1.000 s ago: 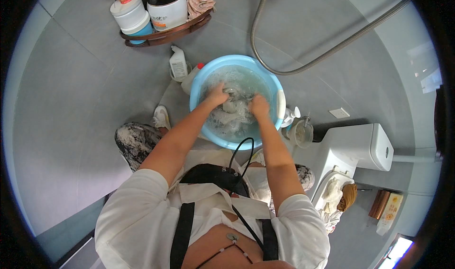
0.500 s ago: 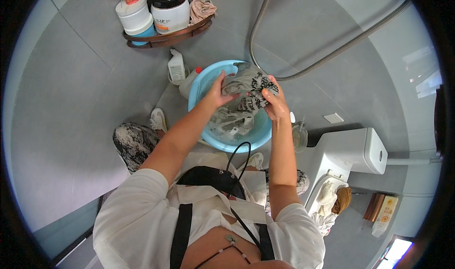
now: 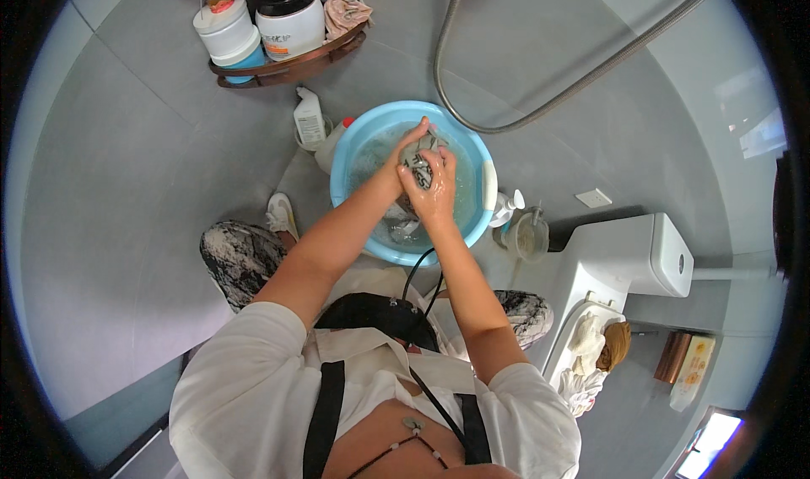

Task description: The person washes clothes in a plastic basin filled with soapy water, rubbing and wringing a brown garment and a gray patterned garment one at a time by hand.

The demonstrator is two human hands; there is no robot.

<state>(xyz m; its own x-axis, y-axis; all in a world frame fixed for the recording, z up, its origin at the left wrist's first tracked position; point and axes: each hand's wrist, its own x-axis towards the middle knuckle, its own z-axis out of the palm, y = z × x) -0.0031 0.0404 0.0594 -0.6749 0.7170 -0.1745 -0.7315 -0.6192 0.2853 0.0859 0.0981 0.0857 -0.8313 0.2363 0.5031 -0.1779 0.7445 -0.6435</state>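
A wet grey cloth with black lettering [image 3: 419,168] is bunched between my two hands above a light blue basin [image 3: 363,129]. My left hand [image 3: 407,151] cups its left side, fingers stretched up along it. From the right, my right hand [image 3: 436,188] wraps its fingers round the bundle and presses it toward the left palm. Cloudy, sudsy water [image 3: 464,179] fills the basin. Part of the grey cloth hangs down into the water below my wrists. What garment the cloth is, I cannot tell.
A white bottle [image 3: 310,118] stands left of the basin; a white pump bottle [image 3: 506,207] and a clear jug [image 3: 531,236] stand to its right. Tubs sit on a brown corner shelf [image 3: 291,71]. A metal shower hose [image 3: 548,108] loops behind. Clothes [image 3: 586,344] lie on the toilet [image 3: 629,255].
My right hand has moved left and closed in on the left hand. The cloth, spread between them before, is now squeezed into a compact bundle.
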